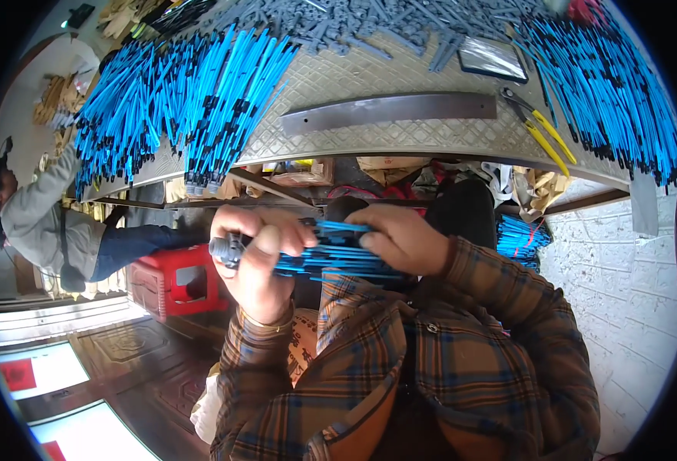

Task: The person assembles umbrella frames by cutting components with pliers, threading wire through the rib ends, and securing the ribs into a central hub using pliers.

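Observation:
Across my lap, below the table's near edge, lies a bundle of thin blue rods (338,260) held sideways. My left hand (252,261) is closed round its left end, where a grey plastic end piece (228,249) pokes out beside the thumb. My right hand (406,240) grips the rods farther right, with the thumb laid over them. The fingers of my left hand are slightly blurred. Part of the bundle is hidden behind both hands and my plaid sleeves.
The table (331,92) bears blue rod heaps at left (200,100) and right (607,92), grey plastic parts (354,19), a dark metal bar (388,110) and yellow-handled pliers (542,134). A co-worker (43,219) and a red stool (150,284) are at the left.

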A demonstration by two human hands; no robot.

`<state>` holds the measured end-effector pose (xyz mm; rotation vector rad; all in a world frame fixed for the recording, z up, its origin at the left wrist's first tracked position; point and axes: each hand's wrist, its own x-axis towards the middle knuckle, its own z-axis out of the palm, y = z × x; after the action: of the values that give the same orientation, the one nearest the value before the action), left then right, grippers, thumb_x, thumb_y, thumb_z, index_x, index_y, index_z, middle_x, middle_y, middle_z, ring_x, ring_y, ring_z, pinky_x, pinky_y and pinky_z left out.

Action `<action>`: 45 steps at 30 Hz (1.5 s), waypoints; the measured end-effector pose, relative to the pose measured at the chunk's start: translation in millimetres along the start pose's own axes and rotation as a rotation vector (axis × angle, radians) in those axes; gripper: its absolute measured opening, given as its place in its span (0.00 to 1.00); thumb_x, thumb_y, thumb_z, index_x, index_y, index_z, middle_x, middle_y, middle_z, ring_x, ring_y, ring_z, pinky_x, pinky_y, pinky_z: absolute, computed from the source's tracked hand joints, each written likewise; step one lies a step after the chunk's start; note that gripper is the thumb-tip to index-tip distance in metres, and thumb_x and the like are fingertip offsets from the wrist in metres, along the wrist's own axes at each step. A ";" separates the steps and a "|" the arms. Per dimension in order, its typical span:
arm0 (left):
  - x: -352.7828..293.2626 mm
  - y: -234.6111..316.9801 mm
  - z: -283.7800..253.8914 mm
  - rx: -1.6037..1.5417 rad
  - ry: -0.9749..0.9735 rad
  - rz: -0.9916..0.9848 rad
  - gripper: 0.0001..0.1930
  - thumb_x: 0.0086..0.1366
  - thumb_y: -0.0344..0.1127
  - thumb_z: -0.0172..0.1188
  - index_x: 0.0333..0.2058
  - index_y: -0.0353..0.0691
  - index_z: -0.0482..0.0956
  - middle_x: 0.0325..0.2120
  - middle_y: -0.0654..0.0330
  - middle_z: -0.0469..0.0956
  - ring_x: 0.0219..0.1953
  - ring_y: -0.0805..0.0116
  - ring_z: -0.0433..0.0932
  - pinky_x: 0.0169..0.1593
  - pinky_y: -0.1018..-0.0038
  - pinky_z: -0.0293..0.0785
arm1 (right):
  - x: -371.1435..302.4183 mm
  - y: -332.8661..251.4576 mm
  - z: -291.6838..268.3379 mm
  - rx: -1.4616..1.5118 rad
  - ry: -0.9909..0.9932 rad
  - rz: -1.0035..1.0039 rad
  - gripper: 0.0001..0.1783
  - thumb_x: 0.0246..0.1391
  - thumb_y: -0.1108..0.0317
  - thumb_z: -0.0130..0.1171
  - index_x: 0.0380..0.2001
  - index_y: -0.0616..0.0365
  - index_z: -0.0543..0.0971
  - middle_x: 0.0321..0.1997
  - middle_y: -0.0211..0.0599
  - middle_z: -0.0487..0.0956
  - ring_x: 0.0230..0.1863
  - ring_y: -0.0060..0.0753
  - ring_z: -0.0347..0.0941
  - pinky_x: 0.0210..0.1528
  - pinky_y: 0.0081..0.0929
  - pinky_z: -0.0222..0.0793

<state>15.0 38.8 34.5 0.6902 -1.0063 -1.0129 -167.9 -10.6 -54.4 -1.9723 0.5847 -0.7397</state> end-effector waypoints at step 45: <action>29.9 -57.8 -2.3 0.350 -0.550 -0.371 0.11 0.49 0.18 0.54 0.26 0.39 0.62 0.23 0.55 0.74 0.25 0.69 0.75 0.29 0.76 0.71 | -69.1 17.2 -213.6 -1.268 0.320 0.311 0.13 0.44 0.66 0.60 0.32 0.59 0.71 0.40 0.44 0.71 0.38 0.48 0.66 0.40 0.38 0.64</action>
<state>1.7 -11.4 -4.8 0.9325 -1.5982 -1.4107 -367.9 -100.1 -3.0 -2.7533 1.8374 -0.4991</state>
